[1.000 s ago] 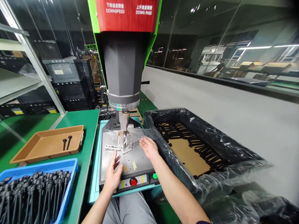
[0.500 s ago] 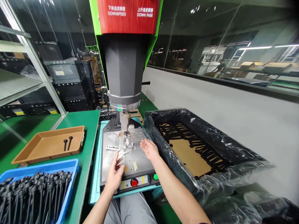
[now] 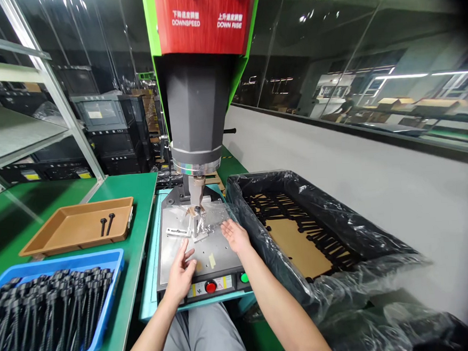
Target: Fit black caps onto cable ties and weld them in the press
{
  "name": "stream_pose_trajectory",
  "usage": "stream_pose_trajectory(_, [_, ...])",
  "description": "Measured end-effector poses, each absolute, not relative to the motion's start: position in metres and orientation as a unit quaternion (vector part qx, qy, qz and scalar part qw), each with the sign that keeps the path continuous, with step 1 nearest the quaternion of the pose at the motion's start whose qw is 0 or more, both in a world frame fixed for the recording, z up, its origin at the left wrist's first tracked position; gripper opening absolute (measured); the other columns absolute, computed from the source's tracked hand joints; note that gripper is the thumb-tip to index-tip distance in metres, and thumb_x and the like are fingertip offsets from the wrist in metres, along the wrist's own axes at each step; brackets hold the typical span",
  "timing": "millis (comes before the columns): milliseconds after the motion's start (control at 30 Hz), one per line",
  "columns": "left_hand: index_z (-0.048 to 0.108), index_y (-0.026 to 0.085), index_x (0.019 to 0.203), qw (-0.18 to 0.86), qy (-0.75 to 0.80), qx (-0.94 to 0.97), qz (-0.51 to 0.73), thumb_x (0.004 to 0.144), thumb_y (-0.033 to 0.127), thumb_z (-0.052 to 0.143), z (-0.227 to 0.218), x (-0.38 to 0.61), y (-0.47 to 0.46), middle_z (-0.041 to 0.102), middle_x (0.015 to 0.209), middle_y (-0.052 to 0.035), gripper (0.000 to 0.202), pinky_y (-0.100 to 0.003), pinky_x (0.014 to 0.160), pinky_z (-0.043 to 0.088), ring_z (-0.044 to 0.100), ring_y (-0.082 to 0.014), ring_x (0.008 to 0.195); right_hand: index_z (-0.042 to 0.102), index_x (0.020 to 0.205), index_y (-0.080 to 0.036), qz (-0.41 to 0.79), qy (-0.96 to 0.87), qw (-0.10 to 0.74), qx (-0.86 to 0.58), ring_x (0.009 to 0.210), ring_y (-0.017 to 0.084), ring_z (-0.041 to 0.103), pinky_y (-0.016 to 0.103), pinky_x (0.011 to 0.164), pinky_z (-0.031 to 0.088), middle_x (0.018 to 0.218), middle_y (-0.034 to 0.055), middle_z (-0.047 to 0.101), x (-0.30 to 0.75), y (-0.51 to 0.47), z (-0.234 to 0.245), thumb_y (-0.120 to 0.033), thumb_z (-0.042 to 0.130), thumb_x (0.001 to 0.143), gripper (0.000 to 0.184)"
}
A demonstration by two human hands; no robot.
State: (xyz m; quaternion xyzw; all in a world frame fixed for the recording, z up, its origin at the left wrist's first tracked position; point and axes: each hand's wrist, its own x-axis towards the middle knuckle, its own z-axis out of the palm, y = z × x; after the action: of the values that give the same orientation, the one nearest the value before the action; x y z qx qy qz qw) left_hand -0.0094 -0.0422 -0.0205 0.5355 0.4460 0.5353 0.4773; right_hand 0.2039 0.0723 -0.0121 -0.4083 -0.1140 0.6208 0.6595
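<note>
While one black piece (image 3: 197, 210) sits under the press tip (image 3: 197, 187), its work appears unfinished

Nearest, the blue bin (image 3: 114, 291) holds many similar pieces, whether done or waiting one cannot tell. Left hand (image 3: 180, 273), half open and empty, is over the metal plate (image 3: 221, 256); right hand (image 3: 235, 236), loosely open, is just beside the clear film (image 3: 216, 215), contact uncertain. Beyond, the black piece sits between lined box (image 3: 320, 207) at right, partly filled, and brown tray (image 3: 69, 224) at left, holding two.

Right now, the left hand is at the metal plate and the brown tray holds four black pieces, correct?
Not quite: the head view shows two black pieces in the brown tray, not four. The left hand is at the metal plate, as you say.
</note>
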Motion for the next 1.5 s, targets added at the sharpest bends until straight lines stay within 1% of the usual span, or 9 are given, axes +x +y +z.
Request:
stream_pose_trajectory(233, [0.029,0.029,0.146,0.501,0.465,0.527,0.506,0.083,0.042,0.058,-0.030,-0.012,-0.060,0.035,0.151,-0.0111,0.070,-0.040,0.100,0.044,0.060,-0.0225,0.112,0.061,0.079,-0.017,0.633,-0.111,0.640,-0.421,0.070,0.017,0.069,0.026,0.063,0.058,0.075,0.0064,0.070,0.208,0.056,-0.018,-0.029,0.071,0.082,0.016])
stream_pose_trajectory(400, [0.035,0.020,0.143,0.443,0.557,0.459,0.532,0.080,0.049,0.059,-0.051,-0.032,-0.085,0.062,0.117,-0.0125,0.073,-0.041,0.094,0.048,0.065,-0.0215,0.095,0.061,0.079,-0.017,0.611,-0.104,0.638,-0.457,0.061,0.015,0.065,0.023,0.051,0.053,0.074,0.0061,0.069,0.223,0.025,-0.033,-0.029,0.069,0.081,0.014])
stream_pose_trajectory(533, [0.040,0.017,0.138,0.294,0.688,0.409,0.522,0.078,0.051,0.058,-0.070,-0.062,-0.098,0.056,0.123,-0.0147,0.071,-0.044,0.098,0.044,0.056,-0.0282,0.114,0.064,0.087,-0.019,0.513,-0.162,0.664,-0.519,0.056,0.012,0.059,0.019,0.047,0.046,0.075,0.0009,0.067,0.247,-0.004,-0.053,-0.019,0.075,0.069,0.021])
stream_pose_trajectory(633, [0.039,0.018,0.139,0.246,0.738,0.435,0.453,0.076,0.049,0.061,-0.081,-0.075,-0.099,0.046,0.137,-0.0168,0.074,-0.048,0.104,0.037,0.044,-0.0333,0.127,0.068,0.091,-0.021,0.322,-0.313,0.646,-0.618,0.084,0.018,0.063,0.027,0.075,0.051,0.092,0.0040,0.067,0.264,-0.021,-0.073,-0.022,0.076,0.064,0.028])
stream_pose_trajectory(700, [0.038,0.015,0.139,0.266,0.733,0.459,0.426,0.074,0.048,0.063,-0.089,-0.077,-0.098,0.045,0.138,-0.0184,0.077,-0.049,0.106,0.035,0.043,-0.0347,0.129,0.069,0.096,-0.022,0.247,-0.391,0.591,-0.661,0.102,0.025,0.059,0.035,0.091,0.047,0.105,0.0069,0.064,0.272,-0.031,-0.088,-0.027,0.077,0.062,0.035])
stream_pose_trajectory(867, [0.039,0.015,0.138,0.259,0.719,0.501,0.405,0.077,0.045,0.058,-0.107,-0.082,-0.096,0.048,0.137,-0.0157,0.071,-0.047,0.108,0.034,0.042,-0.0322,0.130,0.053,0.130,-0.021,0.282,-0.481,0.461,-0.691,0.124,0.030,0.047,0.043,0.104,0.037,0.131,0.0123,0.053,0.280,-0.049,-0.121,-0.046,0.063,0.076,0.060])
stream_pose_trajectory(967, [0.039,0.014,0.139,0.239,0.714,0.533,0.385,0.078,0.044,0.055,-0.114,-0.089,-0.097,0.048,0.138,-0.0151,0.070,-0.044,0.107,0.036,0.045,-0.0300,0.128,0.037,0.143,-0.020,0.276,-0.552,0.414,-0.670,0.131,0.028,0.041,0.043,0.107,0.034,0.140,0.0122,0.044,0.287,-0.055,-0.132,-0.045,0.053,0.082,0.067])
stream_pose_trajectory(1267, [0.041,0.017,0.139,0.169,0.701,0.566,0.400,0.079,0.044,0.054,-0.123,-0.089,-0.099,0.055,0.129,-0.0139,0.067,-0.046,0.103,0.041,0.051,-0.0315,0.122,0.026,0.147,-0.018,0.236,-0.588,0.380,-0.674,0.130,0.028,0.042,0.044,0.106,0.035,0.142,0.0144,0.041,0.289,-0.060,-0.144,-0.044,0.047,0.085,0.070])
stream_pose_trajectory(1500, [0.037,0.024,0.142,0.197,0.698,0.562,0.397,0.078,0.043,0.058,-0.120,-0.091,-0.103,0.051,0.130,-0.0108,0.070,-0.041,0.091,0.050,0.057,-0.0282,0.112,0.021,0.149,-0.018,0.257,-0.595,0.384,-0.658,0.136,0.026,0.034,0.042,0.110,0.030,0.146,0.0135,0.037,0.292,-0.062,-0.145,-0.047,0.045,0.087,0.072])
